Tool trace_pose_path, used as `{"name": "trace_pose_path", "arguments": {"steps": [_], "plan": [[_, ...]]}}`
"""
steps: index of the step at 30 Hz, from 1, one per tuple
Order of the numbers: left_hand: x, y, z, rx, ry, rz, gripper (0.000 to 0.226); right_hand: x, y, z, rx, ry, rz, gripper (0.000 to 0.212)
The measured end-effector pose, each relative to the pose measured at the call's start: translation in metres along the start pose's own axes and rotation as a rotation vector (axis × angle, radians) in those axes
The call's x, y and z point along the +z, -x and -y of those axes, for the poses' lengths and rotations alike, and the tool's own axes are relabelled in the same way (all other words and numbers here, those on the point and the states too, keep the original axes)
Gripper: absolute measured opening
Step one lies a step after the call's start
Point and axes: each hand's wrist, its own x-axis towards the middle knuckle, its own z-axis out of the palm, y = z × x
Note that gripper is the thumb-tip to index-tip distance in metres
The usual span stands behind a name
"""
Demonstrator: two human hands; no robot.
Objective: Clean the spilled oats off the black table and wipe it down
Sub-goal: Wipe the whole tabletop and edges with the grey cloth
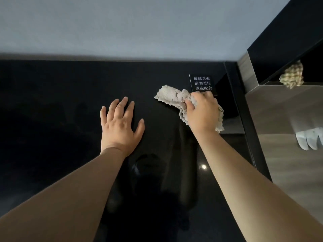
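While the left hand [120, 126] lies flat with fingers spread on the black table [52, 105], the right hand [201, 110] grips a crumpled beige cloth [172, 96]. The cloth rests on the table's far right, just beside a small black sign [202, 83].

Glossy black table [52, 102], crumpled beige cloth [171, 96] and small white-lettered sign [202, 83] at its far right.

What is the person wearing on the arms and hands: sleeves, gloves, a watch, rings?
The left hand and right hand are bare: no gloves, watch or visible rings. The left forearm and right forearm are bare to the frame's lower edge, no sleeve in view.
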Motion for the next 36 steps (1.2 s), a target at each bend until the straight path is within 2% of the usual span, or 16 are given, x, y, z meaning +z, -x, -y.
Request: {"name": "trace_pose_path", "arguments": {"steps": [4, 9, 12, 15, 18, 21, 24, 29, 33, 36], "plan": [[-0.001, 0.000, 0.001, 0.010, -0.010, 0.007, 0.065, -0.007, 0.060, -0.008, -0.096, -0.042, -0.046, 0.011], [0.000, 0.000, 0.001, 0.016, -0.006, -0.009, 0.062, -0.045, 0.126, -0.020, -0.053, -0.253, 0.152, 0.014], [0.001, 0.000, 0.001, 0.015, -0.009, -0.003, 0.061, -0.053, 0.098, -0.022, -0.082, -0.178, 0.026, 0.015], [0.003, -0.001, 0.002, 0.014, -0.009, -0.016, 0.063, -0.042, 0.035, -0.020, -0.021, -0.083, -0.104, 0.021], [0.004, -0.001, 0.002, 0.016, -0.004, -0.018, 0.068, -0.018, -0.010, -0.015, 0.112, -0.066, -0.005, 0.038], [0.004, -0.001, 0.002, 0.012, -0.007, -0.027, 0.068, 0.000, -0.013, -0.008, 0.113, 0.017, 0.038, 0.054], [0.004, 0.000, 0.003, 0.016, -0.015, -0.028, 0.069, 0.005, 0.005, -0.010, 0.004, 0.103, -0.039, 0.046], [0.003, 0.000, 0.001, 0.027, -0.011, -0.020, 0.062, -0.009, 0.066, -0.022, -0.133, 0.018, -0.022, 0.025], [0.002, 0.001, 0.001, 0.021, -0.021, -0.012, 0.065, -0.029, 0.132, -0.027, -0.143, -0.031, 0.001, 0.021], [0.000, 0.003, 0.001, 0.033, -0.042, 0.053, 0.065, -0.041, 0.165, -0.027, -0.098, -0.041, 0.099, 0.020]]}}
